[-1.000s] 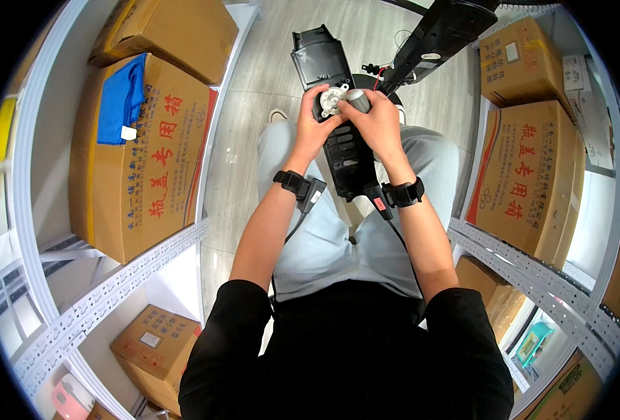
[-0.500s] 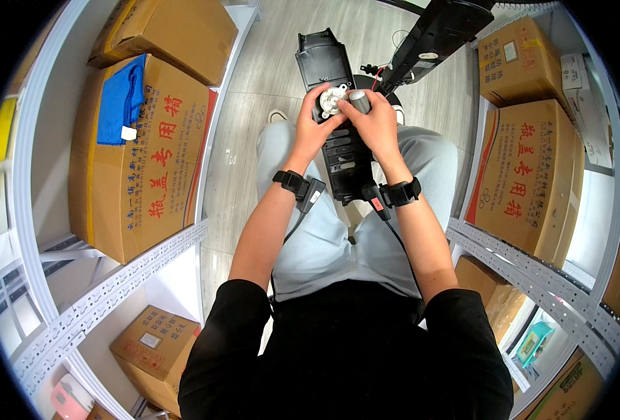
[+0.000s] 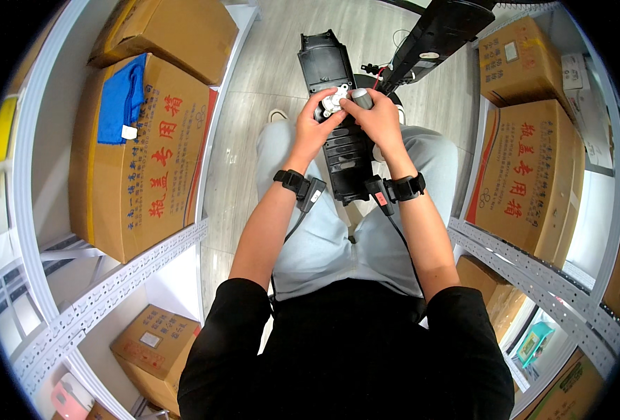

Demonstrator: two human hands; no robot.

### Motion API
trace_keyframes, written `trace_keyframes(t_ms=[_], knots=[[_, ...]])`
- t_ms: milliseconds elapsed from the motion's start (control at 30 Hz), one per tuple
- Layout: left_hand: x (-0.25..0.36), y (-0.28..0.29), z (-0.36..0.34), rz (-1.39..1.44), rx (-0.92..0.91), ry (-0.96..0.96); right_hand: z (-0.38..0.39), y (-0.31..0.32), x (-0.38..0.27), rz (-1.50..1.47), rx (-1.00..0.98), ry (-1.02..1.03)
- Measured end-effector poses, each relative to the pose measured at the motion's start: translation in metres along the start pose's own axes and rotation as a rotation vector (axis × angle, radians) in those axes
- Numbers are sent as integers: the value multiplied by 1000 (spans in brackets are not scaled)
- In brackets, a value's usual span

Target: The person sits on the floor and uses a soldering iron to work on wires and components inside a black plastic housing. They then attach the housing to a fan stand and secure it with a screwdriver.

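Note:
My left hand [image 3: 311,120] is closed around a small white part [image 3: 334,102] with rounded ears at its edge. My right hand [image 3: 378,120] is closed too; its thumb presses against the white part, and a grey metal cylinder [image 3: 362,99] stands up between its thumb and forefinger. Whether cylinder and white part are joined is hidden by my fingers. Under both hands, between my knees, lies a long black plastic housing [image 3: 348,164] with ribs and slots. Its far end is a hollow black tray-like section [image 3: 325,61].
A black upright device [image 3: 436,43] with thin wires stands just beyond my right hand. Shelving racks flank me, with a cardboard box [image 3: 138,203] under a blue cloth [image 3: 121,101] at left and another cardboard box [image 3: 520,175] at right. Black cabled bands circle both wrists.
The white part has tilted in my fingers, its flat round face turned more edge-on. My right hand and the cylinder have shifted slightly right.

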State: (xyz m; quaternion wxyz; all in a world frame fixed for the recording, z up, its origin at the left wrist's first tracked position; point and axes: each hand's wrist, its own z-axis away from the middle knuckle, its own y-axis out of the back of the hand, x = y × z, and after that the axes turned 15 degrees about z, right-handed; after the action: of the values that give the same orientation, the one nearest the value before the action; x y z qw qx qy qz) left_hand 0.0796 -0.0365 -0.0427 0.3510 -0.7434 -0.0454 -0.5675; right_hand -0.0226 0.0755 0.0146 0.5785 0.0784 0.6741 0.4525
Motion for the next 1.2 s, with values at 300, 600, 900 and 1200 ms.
trace_keyframes(t_ms=[300, 600, 900, 1200], knots=[[5, -3, -1, -241, 50, -85, 43, 94, -48, -35, 353, 204], [0, 0, -3, -249, 31, -143, 62, 107, -64, -5, 453, 467], [2, 3, -3, -290, 69, -120, 64, 86, -55, 32, 533, 445], [2, 1, -3, -236, 84, -105, 36, 64, -53, 40, 550, 408]])
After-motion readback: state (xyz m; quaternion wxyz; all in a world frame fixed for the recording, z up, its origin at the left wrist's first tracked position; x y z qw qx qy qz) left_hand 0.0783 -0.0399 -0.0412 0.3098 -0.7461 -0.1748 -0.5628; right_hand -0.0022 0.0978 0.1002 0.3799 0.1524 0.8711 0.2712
